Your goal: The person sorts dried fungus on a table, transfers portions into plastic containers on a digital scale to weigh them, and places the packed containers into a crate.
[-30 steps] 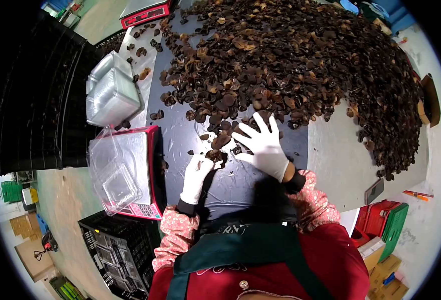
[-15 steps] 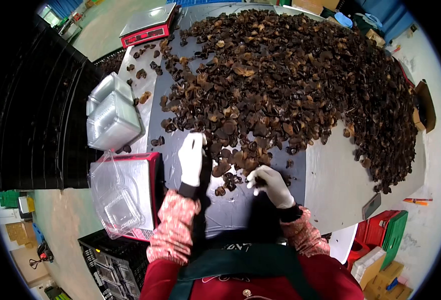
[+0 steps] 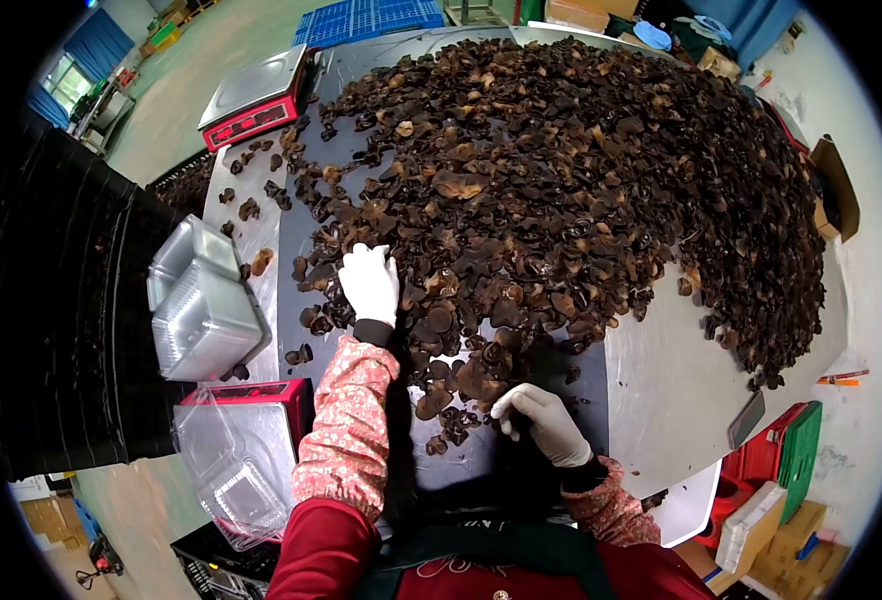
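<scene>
A broad heap of dark brown wood ear mushrooms [image 3: 541, 190] covers much of the table. My left hand [image 3: 369, 283], in a white glove, reaches to the heap's left edge; its fingers look slightly apart over the mushrooms, with their undersides hidden. Nearer my body, my right hand [image 3: 543, 424], also gloved, hovers beside a small cluster of mushrooms [image 3: 453, 425]. Its fingers are curled towards the thumb, and whatever they may hold is hidden in shadow.
At left, a clear plastic clamshell box [image 3: 241, 490] lies open on a red scale [image 3: 299, 405]. Behind it are stacked clear trays [image 3: 206, 325]. Another red scale [image 3: 253, 95] stands at the far left corner. A phone-like dark slab [image 3: 747, 419] rests at the right edge.
My left hand has moved forward and left onto the mushrooms. The camera view has tilted up, so the table sits lower. My right hand stays near the small cluster, fingers still curled.
</scene>
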Available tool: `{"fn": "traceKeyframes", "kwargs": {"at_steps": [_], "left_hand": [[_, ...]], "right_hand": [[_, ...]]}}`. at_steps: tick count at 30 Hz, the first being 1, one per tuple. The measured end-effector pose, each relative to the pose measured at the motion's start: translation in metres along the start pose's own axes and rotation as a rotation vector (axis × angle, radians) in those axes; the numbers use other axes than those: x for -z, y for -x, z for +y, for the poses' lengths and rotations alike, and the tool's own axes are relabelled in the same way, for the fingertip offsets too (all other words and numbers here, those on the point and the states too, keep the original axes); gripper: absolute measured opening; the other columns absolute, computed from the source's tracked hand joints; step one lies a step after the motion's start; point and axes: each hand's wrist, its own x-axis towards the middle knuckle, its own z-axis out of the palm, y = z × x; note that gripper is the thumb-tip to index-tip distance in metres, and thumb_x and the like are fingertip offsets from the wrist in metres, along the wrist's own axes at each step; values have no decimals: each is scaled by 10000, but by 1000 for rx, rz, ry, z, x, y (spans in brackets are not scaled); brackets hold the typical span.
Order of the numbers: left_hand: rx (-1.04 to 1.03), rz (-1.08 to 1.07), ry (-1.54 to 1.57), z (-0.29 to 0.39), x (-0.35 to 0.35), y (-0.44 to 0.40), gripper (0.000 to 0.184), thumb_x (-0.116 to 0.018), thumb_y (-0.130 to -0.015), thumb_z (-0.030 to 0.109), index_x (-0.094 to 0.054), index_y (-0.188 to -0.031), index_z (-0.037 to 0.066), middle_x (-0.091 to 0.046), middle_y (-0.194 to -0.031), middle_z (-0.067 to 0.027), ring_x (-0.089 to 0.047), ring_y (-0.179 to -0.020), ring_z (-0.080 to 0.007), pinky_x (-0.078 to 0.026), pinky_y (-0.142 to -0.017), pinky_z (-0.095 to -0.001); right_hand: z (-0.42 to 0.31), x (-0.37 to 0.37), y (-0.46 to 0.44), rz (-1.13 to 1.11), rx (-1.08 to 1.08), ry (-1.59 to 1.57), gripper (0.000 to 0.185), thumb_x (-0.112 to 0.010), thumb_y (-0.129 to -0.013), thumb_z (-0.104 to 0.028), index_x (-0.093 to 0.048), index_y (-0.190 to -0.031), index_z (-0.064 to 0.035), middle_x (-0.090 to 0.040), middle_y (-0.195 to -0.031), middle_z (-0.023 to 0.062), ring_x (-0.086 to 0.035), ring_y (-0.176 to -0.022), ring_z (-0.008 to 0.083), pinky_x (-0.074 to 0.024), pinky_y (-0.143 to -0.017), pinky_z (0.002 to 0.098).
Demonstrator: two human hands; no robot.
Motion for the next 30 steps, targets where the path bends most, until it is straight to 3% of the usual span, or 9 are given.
{"fn": "traceKeyframes", "kwargs": {"at_steps": [12, 19, 23, 24, 25, 27, 28, 29, 30], "left_hand": [[46, 221, 507, 1, 40, 36, 82, -656, -881, 204, -667, -879, 123, -563, -814, -73, -556, -805, -275, -438, -714, -398], [-101, -280, 1012, 110, 120, 176, 57, -686, -855, 79, -671, -874, 27, -629, -844, -117, -615, -780, -261, -490, -728, -342], [-356, -361, 1002, 164, 137, 224, 84, -676, -840, 125, -686, -903, 71, -638, -852, -126, -624, -784, -298, -500, -704, -394], [-485, -834, 892, 181, 150, 211, 142, -682, -824, 152, -698, -942, 74, -654, -886, -139, -633, -804, -318, -503, -707, -409], [-537, -718, 998, 198, 159, 222, 216, -673, -832, 175, -689, -1025, 78, -668, -925, -131, -646, -841, -326, -508, -722, -407], [-737, -680, 999, 226, 168, 260, 316, -656, -843, 202, -648, -1137, 88, -681, -975, -104, -651, -830, -314, -512, -735, -417], [-890, -691, 1051, 230, 161, 278, 345, -648, -849, 215, -632, -1172, 96, -679, -968, -94, -652, -817, -303, -513, -730, -415], [-994, -791, 1063, 227, 158, 288, 269, -641, -851, 219, -654, -1089, 93, -675, -944, -92, -650, -799, -301, -512, -717, -420], [-1095, -890, 1071, 225, 157, 293, 205, -634, -854, 222, -675, -1007, 91, -671, -920, -89, -647, -780, -299, -510, -703, -424]], "right_hand": [[1, -10, 11, 0, 49, 26, 286, -464, -1019, -190, -641, -1080, 27, -611, -801, 29, -554, -676, 95, -428, -641, 231], [26, 11, 31, 128, 268, -103, 317, -549, -997, -147, -585, -1254, 35, -598, -816, 9, -484, -620, 47, -392, -559, 198], [40, 34, 86, 475, 259, -34, 131, -590, -928, -93, -686, -918, -4, -591, -783, -6, -461, -573, 37, -348, -526, 193], [55, 54, 103, 557, 628, 697, 121, -607, -897, -109, -692, -896, -22, -584, -774, -1, -463, -573, 47, -337, -523, 196], [41, 58, 131, 585, 349, 380, 118, -589, -879, -100, -685, -866, -30, -595, -805, 22, -496, -613, 77, -375, -547, 225], [77, 120, 183, 703, 531, 631, 119, -534, -873, -76, -638, -857, -22, -601, -826, 67, -542, -700, 153, -439, -616, 274], [78, 140, 214, 751, 643, 1133, 148, -527, -878, -101, -637, -887, -2, -570, -779, 65, -552, -691, 166, -440, -606, 272], [84, 154, 253, 754, 491, 929, 163, -525, -914, -114, -634, -912, 6, -548, -710, 43, -526, -605, 137, -410, -549, 265], [96, 180, 292, 647, 246, 6, 190, -525, -963, -145, -646, -942, 1, -526, -642, 20, -451, -492, 108, -342, -474, 252]]}}
